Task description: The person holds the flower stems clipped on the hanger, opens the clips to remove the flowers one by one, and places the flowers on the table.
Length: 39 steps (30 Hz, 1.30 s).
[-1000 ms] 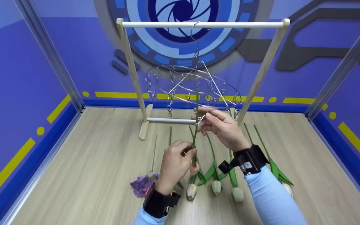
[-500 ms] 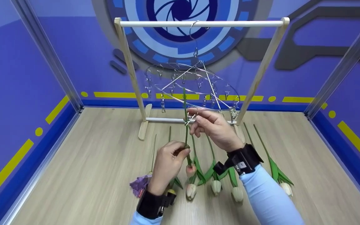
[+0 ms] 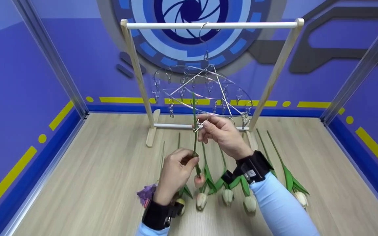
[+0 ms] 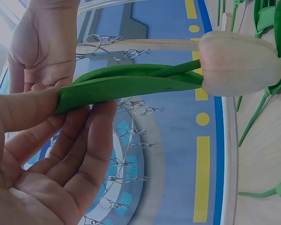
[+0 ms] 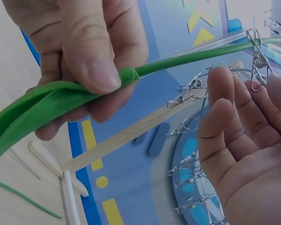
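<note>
A pale pink tulip (image 4: 241, 63) hangs head down, its green stem pointing up. My left hand (image 3: 178, 170) pinches it between thumb and fingers, where the leaves meet the stem. Higher up, a metal clip (image 5: 258, 60) sits on the stem, and my right hand (image 3: 223, 134) holds that clip between thumb and finger. In the right wrist view the stem passes at the clip's far end; whether its jaws are tight on it I cannot tell. Above the hands hangs a round wire hanger (image 3: 222, 88) with several dangling clips.
The wooden rack (image 3: 248, 25) carries the hanger from its top bar. On the table (image 3: 110, 170) lie several white tulips (image 3: 227, 196), stems pointing away, and a purple flower (image 3: 147, 194) at left. Blue panels (image 3: 11, 98) enclose the sides and back.
Both hands, with the tulip and clip, have shifted left from one second ago. The hanger has turned slightly and its clips have swung. During the last half second little differs.
</note>
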### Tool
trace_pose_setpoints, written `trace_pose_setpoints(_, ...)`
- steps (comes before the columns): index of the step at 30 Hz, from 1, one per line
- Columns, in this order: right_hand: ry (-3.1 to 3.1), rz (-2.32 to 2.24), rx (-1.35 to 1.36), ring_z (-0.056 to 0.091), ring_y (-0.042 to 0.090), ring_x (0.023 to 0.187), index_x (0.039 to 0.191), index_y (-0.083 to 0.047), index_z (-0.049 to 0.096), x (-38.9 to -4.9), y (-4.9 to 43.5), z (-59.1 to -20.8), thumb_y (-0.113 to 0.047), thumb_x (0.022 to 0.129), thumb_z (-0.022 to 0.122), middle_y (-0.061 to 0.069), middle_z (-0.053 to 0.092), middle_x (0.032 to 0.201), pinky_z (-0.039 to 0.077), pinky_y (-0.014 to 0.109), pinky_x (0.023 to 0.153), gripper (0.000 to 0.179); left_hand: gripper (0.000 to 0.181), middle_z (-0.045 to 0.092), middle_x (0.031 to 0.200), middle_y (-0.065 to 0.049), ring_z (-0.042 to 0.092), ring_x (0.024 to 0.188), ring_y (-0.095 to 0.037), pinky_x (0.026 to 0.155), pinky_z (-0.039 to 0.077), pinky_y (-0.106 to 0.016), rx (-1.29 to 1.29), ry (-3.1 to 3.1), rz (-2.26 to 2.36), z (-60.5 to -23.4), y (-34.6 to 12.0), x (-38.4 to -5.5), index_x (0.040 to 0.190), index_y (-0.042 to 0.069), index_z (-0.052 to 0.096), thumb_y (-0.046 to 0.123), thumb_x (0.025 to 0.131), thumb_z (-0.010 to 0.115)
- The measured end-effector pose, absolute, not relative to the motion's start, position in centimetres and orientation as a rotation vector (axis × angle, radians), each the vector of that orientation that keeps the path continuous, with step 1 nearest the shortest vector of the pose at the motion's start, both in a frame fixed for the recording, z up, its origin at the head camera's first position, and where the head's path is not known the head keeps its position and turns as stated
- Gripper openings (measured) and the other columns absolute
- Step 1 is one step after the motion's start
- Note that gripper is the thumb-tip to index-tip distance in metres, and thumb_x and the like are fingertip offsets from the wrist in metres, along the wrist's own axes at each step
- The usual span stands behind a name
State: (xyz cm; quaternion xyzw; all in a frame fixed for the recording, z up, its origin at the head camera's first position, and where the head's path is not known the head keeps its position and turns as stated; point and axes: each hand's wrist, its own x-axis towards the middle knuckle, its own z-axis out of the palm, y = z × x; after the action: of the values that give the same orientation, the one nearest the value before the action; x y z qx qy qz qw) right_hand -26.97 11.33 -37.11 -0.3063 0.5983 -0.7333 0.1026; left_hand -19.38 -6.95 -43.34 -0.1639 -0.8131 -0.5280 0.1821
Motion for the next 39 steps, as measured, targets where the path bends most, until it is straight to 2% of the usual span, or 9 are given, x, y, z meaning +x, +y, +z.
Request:
trace_pose_setpoints(7, 1.820, -2.188, -0.915, 0.067, 0.015, 0.074, 0.130, 0.006, 0.060, -27.0, 11.3, -37.4, -0.010, 0.108, 0.051, 0.006, 0.066, 0.087, 0.051, 0.025, 0.067, 0.028, 0.004, 0.071, 0.090, -0.002, 0.064, 0.077, -0.014, 0.070, 0.053, -0.026, -0.505, -2.314, -1.489, -43.5, -7.1, -19.3, 0.093, 0.008, 0.075, 0.005, 0.093, 0.072)
trace_pose_setpoints(13, 1.872, -2.181, -0.902, 0.066, 0.015, 0.073, 0.132, 0.016, 0.054, -27.1, 11.3, -37.5, -0.008, 0.108, 0.050, 0.005, 0.066, 0.088, 0.051, 0.024, 0.067, 0.033, 0.004, 0.071, 0.091, -0.003, 0.065, 0.079, -0.014, 0.071, 0.053, -0.026, -0.530, -2.344, -1.482, -43.5, -7.3, -19.3, 0.096, 0.004, 0.073, 0.003, 0.093, 0.072)
trace_pose_setpoints(17, 1.900, -2.177, -0.890, 0.066, 0.016, 0.072, 0.132, 0.020, 0.050, -27.2, 11.3, -37.5, -0.005, 0.108, 0.048, 0.004, 0.066, 0.087, 0.051, 0.024, 0.066, 0.035, 0.005, 0.070, 0.092, -0.002, 0.065, 0.080, -0.014, 0.071, 0.053, -0.026, -0.544, -2.358, -1.468, -43.4, -7.5, -19.3, 0.096, 0.004, 0.073, 0.002, 0.093, 0.070)
trace_pose_setpoints(26, 2.022, -2.122, -0.860, 0.066, 0.014, 0.072, 0.131, 0.016, 0.056, -27.3, 11.4, -37.6, -0.006, 0.109, 0.048, 0.004, 0.066, 0.088, 0.051, 0.024, 0.067, 0.031, 0.004, 0.070, 0.088, -0.002, 0.065, 0.078, -0.014, 0.070, 0.053, -0.026, -0.537, -2.395, -1.425, -43.4, -7.6, -19.4, 0.095, 0.004, 0.072, 0.001, 0.093, 0.070)
trace_pose_setpoints(39, 2.118, -2.074, -0.809, 0.067, 0.013, 0.071, 0.120, 0.009, 0.062, -27.6, 11.6, -37.8, -0.006, 0.108, 0.051, 0.000, 0.069, 0.090, 0.053, 0.023, 0.066, 0.022, 0.004, 0.070, 0.088, -0.003, 0.064, 0.078, -0.014, 0.072, 0.054, -0.027, -0.543, -2.408, -1.449, -43.3, -8.0, -19.3, 0.097, 0.000, 0.072, 0.003, 0.094, 0.071)
